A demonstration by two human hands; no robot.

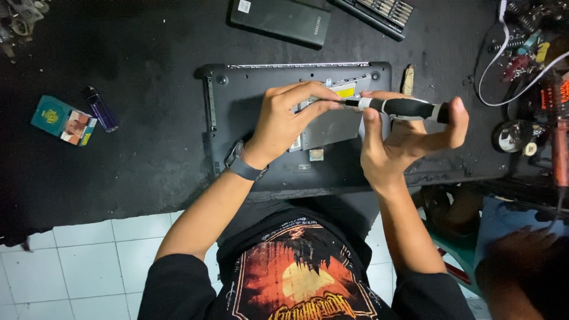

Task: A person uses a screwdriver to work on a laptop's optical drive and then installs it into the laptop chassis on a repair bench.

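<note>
A black laptop (249, 98) lies bottom-up on the black workbench (136, 148), its cover off around a silver drive (332, 127) with a yellow label. My right hand (403, 139) grips a black-and-white screwdriver (409, 108) held level, tip pointing left. My left hand (290, 115), a dark watch on its wrist, pinches the screwdriver's metal tip above the drive.
A dark slab-shaped device (281, 21) and a screwdriver bit case (379, 13) lie beyond the laptop. A teal cigarette pack (62, 120) and a purple lighter (99, 108) sit at left. Tools, wires and a soldering iron (560, 136) crowd the right. Another person's hand (515, 249) shows at lower right.
</note>
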